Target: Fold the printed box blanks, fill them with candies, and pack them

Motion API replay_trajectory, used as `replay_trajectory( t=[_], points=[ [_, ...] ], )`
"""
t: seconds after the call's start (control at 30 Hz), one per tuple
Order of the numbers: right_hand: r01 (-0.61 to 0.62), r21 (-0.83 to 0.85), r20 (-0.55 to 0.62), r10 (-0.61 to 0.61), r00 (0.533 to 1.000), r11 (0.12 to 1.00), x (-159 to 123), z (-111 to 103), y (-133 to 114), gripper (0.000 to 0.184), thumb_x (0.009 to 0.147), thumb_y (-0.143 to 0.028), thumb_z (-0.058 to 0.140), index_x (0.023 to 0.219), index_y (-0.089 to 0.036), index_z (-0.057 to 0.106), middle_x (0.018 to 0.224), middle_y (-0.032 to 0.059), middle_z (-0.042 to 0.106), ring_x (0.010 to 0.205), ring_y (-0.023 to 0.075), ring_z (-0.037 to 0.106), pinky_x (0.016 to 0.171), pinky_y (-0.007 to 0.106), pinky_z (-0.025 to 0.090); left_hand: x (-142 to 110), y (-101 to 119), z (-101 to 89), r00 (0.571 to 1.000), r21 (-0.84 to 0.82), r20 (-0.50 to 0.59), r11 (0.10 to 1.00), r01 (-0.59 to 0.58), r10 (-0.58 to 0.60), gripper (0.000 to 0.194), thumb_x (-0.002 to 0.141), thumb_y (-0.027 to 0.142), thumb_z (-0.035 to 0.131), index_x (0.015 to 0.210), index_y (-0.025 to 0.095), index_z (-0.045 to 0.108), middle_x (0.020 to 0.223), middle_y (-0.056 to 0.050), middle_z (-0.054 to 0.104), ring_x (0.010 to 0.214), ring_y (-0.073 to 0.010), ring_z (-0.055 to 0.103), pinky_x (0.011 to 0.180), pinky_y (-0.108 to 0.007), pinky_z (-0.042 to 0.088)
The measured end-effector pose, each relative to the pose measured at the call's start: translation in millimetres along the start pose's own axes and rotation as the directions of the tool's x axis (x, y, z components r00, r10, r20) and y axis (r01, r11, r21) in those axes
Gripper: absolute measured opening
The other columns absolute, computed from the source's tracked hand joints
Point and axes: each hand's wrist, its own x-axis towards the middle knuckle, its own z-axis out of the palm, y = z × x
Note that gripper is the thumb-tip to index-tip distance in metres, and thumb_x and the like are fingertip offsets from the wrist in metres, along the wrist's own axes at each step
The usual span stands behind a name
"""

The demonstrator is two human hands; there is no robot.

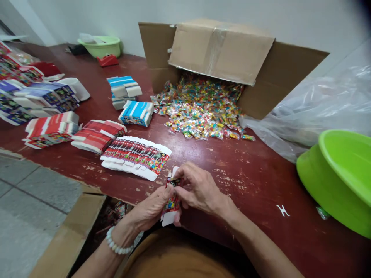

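Close to my body, at the table's front edge, my left hand [158,204] grips a small printed candy box [173,204], red and black with white end flaps. The fingers of my right hand [197,189] are closed on the upper part of the same box, near its top flap; exactly how the fingertips sit there is partly hidden. Just beyond my hands lies a fanned row of flat red boxes [136,154] with white flaps. Farther off, wrapped candies [199,116] spill in a heap from an open cardboard carton [223,54].
Bundles of red boxes [97,135], blue boxes [136,112] and purple boxes [46,96] stand to the left. A green basin [321,170] is at right, beside clear plastic sheeting [327,100]. Below the table's front edge sits an open carton [69,235]. A red tape dispenser [108,60] lies far back.
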Motion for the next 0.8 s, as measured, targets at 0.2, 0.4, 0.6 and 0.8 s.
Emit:
replay_trajectory(
  t=[0.2,0.4,0.6,0.8],
  points=[
    [-0.160,0.348,0.283,0.060,0.957,0.924,0,-12,5,0.028,0.078,-0.007,0.062,0.099,-0.021,0.050,0.080,-0.0030,0.064,0.066,0.0115,0.062,0.061,0.023,0.046,-1,-1,-13.3,0.992,0.077,0.102,0.995,0.061,-0.069,0.069,0.075,0.079,0.060,0.078,0.012,0.073,0.052,-0.006,0.064,0.046,-0.0152,0.059,0.051,-0.025,0.047],
    [-0.315,0.500,0.512,0.017,0.859,0.807,3,-20,14,0.039,0.074,-0.018,0.076,0.102,-0.020,0.049,0.078,-0.0028,0.063,0.064,0.0113,0.058,0.057,0.023,0.044,-3,4,-3.6,0.952,0.188,0.242,0.972,0.143,-0.187,0.039,0.072,0.052,0.079,0.077,0.014,0.069,0.059,-0.003,0.064,0.045,-0.0136,0.058,0.045,-0.023,0.042],
    [-0.254,0.487,0.076,0.249,0.965,0.836,1,0,16,0.040,0.073,-0.019,0.076,0.109,-0.022,0.058,0.089,-0.0006,0.063,0.064,0.0097,0.054,0.058,0.023,0.045,3,9,-0.3,0.998,0.195,-0.055,0.980,-0.031,0.043,0.029,0.070,0.035,0.084,0.081,0.013,0.069,0.069,-0.003,0.068,0.054,-0.0127,0.064,0.053,-0.022,0.048],
    [-0.438,0.665,0.159,0.458,0.875,0.606,-1,21,18,0.018,0.083,-0.035,0.064,0.087,-0.018,0.065,0.074,-0.0007,0.063,0.054,0.0106,0.053,0.054,0.026,0.045,11,7,-0.1,0.963,0.225,-0.198,0.964,-0.139,0.185,0.035,0.074,0.040,0.082,0.093,0.013,0.069,0.084,-0.007,0.074,0.074,-0.0199,0.071,0.070,-0.029,0.056]
  ],
)
